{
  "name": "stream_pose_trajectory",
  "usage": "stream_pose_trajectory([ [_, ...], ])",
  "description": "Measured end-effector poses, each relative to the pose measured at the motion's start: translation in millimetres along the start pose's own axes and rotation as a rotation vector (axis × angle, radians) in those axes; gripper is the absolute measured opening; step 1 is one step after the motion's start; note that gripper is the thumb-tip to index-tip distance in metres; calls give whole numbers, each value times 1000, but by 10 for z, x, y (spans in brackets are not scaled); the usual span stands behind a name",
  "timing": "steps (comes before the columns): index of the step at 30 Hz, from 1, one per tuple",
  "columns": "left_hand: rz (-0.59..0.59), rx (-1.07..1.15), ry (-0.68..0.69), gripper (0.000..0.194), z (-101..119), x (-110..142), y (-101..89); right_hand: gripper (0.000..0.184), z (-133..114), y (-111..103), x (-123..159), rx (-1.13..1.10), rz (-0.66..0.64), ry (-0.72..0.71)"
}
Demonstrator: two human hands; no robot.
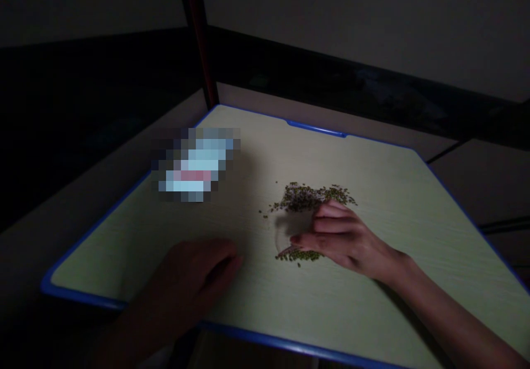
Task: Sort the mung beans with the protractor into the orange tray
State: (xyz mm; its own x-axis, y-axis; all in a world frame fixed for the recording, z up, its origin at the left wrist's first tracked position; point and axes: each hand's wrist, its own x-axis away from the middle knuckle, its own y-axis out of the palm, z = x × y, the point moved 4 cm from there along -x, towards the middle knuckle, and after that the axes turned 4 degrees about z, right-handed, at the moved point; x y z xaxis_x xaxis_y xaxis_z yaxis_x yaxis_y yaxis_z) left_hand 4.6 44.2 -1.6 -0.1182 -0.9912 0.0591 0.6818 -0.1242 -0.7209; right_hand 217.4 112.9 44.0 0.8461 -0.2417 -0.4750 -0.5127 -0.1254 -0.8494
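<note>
Small green and dark beans (304, 197) lie in a loose pile on the pale tabletop (232, 297). A smaller patch of green beans (304, 255) lies closer to me. Between the two patches, my right hand (337, 234) is closed, its thumb and fingers at a clear, round-edged piece (278, 235). That piece is faint, and its full shape is hidden by the hand. To the left, my left hand (202, 269) rests curled on the table, apart from the beans. Nothing shows in it, though its palm side is dark.
A bright, pixelated object (202, 162) stands at the table's left side. The table has a blue rim (273, 340) and a blue handle piece (317, 129) on the far edge. Behind it are a wall (351, 10) and a dark red post (199, 38). The light is dim.
</note>
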Motion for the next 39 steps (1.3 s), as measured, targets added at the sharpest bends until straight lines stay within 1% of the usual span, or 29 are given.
stream_pose_trajectory([
  [3,1,-26,-9,37,18,-14,-11,21,-24,-90,28,29,23,53],
  [5,-17,-29,-13,38,19,-9,-15,21,-46,-187,43,8,109,193],
  [6,-25,-26,-16,38,14,-3,-17,20,-57,-236,57,-7,183,312],
  [7,-28,-20,-20,38,6,5,-21,19,-66,-270,83,-18,263,475],
  [8,-29,-15,-22,38,-3,11,-24,18,-92,-293,118,-27,373,635],
  [9,-27,-16,-27,37,-13,14,-28,19,-128,-277,156,-60,452,800],
  [10,-23,-21,-28,36,-19,12,-31,20,-180,-223,181,-119,500,932],
  [11,-19,-28,-28,35,-23,7,-32,23,-245,-136,182,-198,506,1017],
  [12,-20,-34,-27,35,-22,-1,-31,26,-318,-31,157,-268,474,1054],
  [13,-21,-39,-24,35,-17,-11,-29,29,-391,83,119,-319,417,1069],
  [16,-23,-44,-23,37,7,-37,-22,35,-563,317,-12,-361,417,1018],
  [18,-22,-45,-25,37,19,-45,-20,38,-605,407,-62,-338,425,1044],
  [20,-21,-45,-25,38,21,-50,-21,35,-599,437,-73,-301,440,1095],
  [24,-12,-49,-9,39,15,-55,-33,27,-526,372,6,-218,461,1183],
  [28,-7,-59,-9,39,21,-60,-56,26,-450,260,185,-132,499,1257],
  [33,-5,-76,-23,42,41,-98,-53,27,-381,183,422,-155,578,1339],
  [39,1,-69,-38,41,36,-95,-71,31,-359,105,633,-168,631,1407],
])
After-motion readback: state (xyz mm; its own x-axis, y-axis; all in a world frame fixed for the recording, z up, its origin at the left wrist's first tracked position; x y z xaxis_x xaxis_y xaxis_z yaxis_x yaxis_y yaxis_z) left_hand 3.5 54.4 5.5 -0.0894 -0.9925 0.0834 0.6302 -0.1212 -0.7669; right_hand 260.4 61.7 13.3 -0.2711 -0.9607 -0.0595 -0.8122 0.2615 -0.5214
